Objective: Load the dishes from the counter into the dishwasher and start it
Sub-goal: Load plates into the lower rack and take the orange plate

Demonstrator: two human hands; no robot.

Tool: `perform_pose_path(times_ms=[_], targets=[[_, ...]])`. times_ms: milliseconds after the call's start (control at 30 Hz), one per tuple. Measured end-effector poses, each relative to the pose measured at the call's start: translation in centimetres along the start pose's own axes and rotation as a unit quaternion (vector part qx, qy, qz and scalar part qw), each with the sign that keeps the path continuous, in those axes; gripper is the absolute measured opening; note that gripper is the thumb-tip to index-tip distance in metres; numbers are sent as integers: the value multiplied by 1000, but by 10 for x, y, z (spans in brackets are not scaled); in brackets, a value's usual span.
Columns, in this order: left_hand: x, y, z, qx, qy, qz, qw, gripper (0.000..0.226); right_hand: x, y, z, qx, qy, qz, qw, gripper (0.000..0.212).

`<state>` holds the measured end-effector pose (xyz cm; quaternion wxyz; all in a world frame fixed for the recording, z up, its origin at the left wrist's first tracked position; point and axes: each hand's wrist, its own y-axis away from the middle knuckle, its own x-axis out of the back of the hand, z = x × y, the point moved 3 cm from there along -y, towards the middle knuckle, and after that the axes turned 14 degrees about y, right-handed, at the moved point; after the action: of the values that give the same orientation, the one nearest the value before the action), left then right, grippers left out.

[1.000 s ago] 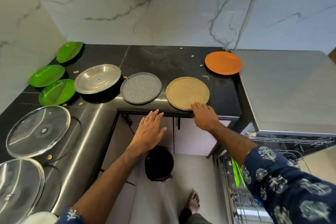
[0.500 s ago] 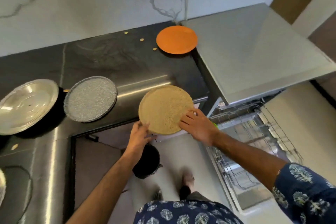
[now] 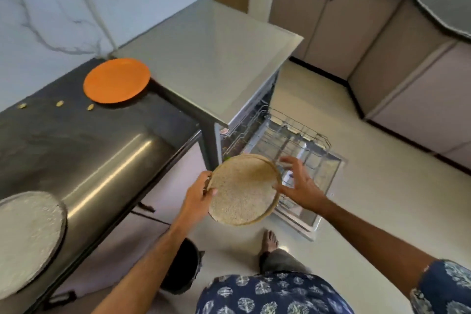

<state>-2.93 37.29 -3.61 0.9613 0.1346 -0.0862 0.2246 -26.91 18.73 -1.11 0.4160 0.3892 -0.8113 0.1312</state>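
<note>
My left hand grips the left rim of a tan speckled plate, held in the air off the counter's front edge. My right hand is at the plate's right rim with its fingers spread, the thumb near the edge. Behind the plate the dishwasher stands open with its wire lower rack pulled out over the floor. An orange plate lies on the black counter beside the dishwasher's grey top. A grey speckled plate sits at the counter's left.
A few small crumbs lie on the counter near the orange plate. A black bin stands on the floor under the counter edge. My bare foot is just before the rack. Beige cabinets line the far right.
The tan plate has come off the counter into the air, toward the dishwasher rack. My left hand now holds its rim; my right hand has shifted to its right side. The view swung right.
</note>
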Motion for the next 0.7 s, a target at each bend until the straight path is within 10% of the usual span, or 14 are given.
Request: perform_pose_path(times_ms=[433, 700], targets=[[-183, -197, 66, 10, -90, -128, 988, 40, 70, -73, 188, -150, -199, -202, 947, 20], [-282, -357, -49, 47, -317, -157, 934, 65, 53, -209, 376, -224, -10, -95, 970, 26]])
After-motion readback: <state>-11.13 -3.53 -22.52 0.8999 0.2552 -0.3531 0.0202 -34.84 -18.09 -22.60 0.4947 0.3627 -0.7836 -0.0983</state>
